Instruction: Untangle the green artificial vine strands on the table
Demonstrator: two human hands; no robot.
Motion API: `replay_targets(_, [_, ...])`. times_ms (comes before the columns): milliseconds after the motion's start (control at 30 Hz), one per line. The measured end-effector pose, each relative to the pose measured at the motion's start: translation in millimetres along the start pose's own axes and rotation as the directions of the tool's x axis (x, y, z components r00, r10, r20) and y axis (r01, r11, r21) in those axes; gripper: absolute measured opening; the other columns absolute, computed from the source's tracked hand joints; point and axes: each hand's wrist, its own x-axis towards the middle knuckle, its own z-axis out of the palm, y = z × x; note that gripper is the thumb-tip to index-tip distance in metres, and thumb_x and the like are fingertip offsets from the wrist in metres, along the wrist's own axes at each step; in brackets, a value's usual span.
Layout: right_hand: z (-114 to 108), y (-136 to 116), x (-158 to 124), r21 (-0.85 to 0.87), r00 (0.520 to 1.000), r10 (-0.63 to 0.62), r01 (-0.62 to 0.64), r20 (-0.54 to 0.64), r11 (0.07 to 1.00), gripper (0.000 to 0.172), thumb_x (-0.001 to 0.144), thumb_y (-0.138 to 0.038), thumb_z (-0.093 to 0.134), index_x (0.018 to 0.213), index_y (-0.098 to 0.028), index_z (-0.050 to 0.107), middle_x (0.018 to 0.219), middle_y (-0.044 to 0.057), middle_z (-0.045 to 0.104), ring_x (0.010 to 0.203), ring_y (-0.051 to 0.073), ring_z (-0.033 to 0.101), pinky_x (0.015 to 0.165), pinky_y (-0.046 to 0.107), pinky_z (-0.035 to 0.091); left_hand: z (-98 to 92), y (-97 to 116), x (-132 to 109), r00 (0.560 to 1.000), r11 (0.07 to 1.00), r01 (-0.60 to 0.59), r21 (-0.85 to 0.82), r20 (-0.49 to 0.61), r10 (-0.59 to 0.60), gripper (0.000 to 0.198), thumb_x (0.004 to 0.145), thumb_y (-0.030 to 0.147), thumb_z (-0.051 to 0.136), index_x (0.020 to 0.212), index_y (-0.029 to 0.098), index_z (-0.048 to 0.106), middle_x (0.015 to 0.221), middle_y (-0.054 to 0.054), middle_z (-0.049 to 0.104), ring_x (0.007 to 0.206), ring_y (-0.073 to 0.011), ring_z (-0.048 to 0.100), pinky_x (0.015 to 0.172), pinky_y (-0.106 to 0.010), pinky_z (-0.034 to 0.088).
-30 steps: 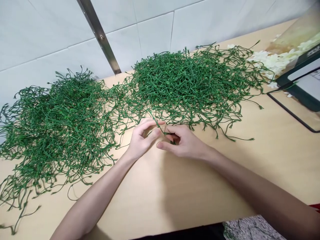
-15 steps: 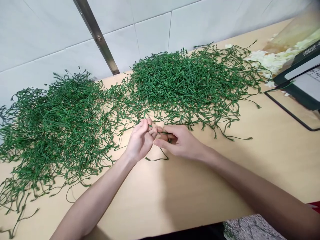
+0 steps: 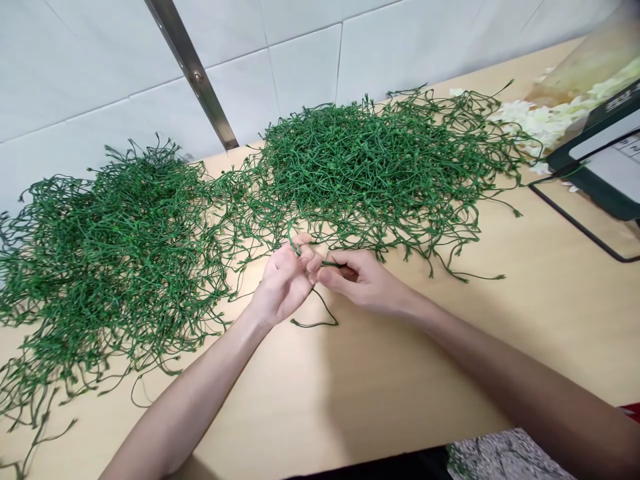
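Note:
My left hand (image 3: 287, 277) is closed, palm turned up, with a thin green plastic stem (image 3: 291, 235) pinched in its curled fingers; the stem's upper end bends out above them. Close at its right, my right hand (image 3: 363, 280) pinches a green stem end between thumb and forefinger. Whether both hands hold the same stem I cannot tell. Beneath the hands another thin stem (image 3: 327, 310) hangs or lies in a bent line. A large heap of green stems (image 3: 370, 160) lies just beyond my hands.
A second heap of green stems (image 3: 115, 247) spreads over the left of the wooden table (image 3: 280, 400). At the right are white artificial petals (image 3: 545, 120) and a dark-framed object (image 3: 605, 160) with a black bar. A tiled wall (image 3: 300, 67) with a metal strip (image 3: 197, 77) stands behind.
My right hand has drawn slightly right, away from my left palm. More of the green stem now shows curving above my left fingers, which have shifted their grip.

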Motion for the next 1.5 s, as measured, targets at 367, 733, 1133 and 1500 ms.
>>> replay_targets(367, [-5, 1, -1, -0.113, 0.999, -0.043, 0.043, -0.006, 0.993, 0.048, 0.091, -0.061, 0.045, 0.069, -0.018, 0.047, 0.061, -0.005, 0.028, 0.054, 0.009, 0.026, 0.049, 0.025, 0.02, -5.4, -2, 3, 0.998, 0.989, -0.022, 0.148, -0.053, 0.03, 0.035, 0.068, 0.027, 0.082, 0.09, 0.018, 0.056, 0.087, -0.001, 0.065, 0.081, -0.0126, 0.063, 0.068, -0.024, 0.052])
replay_targets(733, [-6, 0, 0, -0.149, 0.994, -0.105, 0.102, -0.015, 0.984, 0.044, 0.098, -0.047, 0.036, 0.067, -0.018, 0.046, 0.066, -0.001, 0.044, 0.062, 0.012, 0.04, 0.06, 0.027, 0.03, -1.8, -14, -1, 0.961, 0.821, -0.239, 0.518, 0.007, 0.275, 0.027, 0.086, 0.038, 0.064, 0.106, 0.026, 0.051, 0.086, 0.001, 0.065, 0.061, -0.0099, 0.059, 0.063, -0.025, 0.048])
replay_targets(1133, [-10, -2, -2, -0.276, 0.983, -0.158, 0.127, -0.094, 0.953, 0.042, 0.1, -0.039, 0.033, 0.065, -0.018, 0.044, 0.057, -0.005, 0.035, 0.053, 0.01, 0.034, 0.055, 0.026, 0.027, -7.3, -12, -8, 0.509, -0.418, -0.306, 0.855, 0.518, 0.688, 0.02, 0.087, 0.022, 0.063, 0.104, 0.023, 0.073, 0.075, -0.003, 0.049, 0.079, -0.0177, 0.047, 0.076, -0.035, 0.038])
replay_targets(1500, [-8, 1, -5, -0.254, 0.979, -0.206, 0.2, 0.003, 0.946, 0.046, 0.102, -0.042, 0.03, 0.067, -0.017, 0.046, 0.062, -0.003, 0.042, 0.056, 0.009, 0.034, 0.054, 0.024, 0.027, -6.4, -6, -6, 0.799, -0.018, -0.486, 0.874, 0.453, 0.397, 0.021, 0.094, 0.035, 0.049, 0.09, 0.016, 0.057, 0.065, 0.001, 0.06, 0.052, -0.009, 0.05, 0.05, -0.022, 0.04])
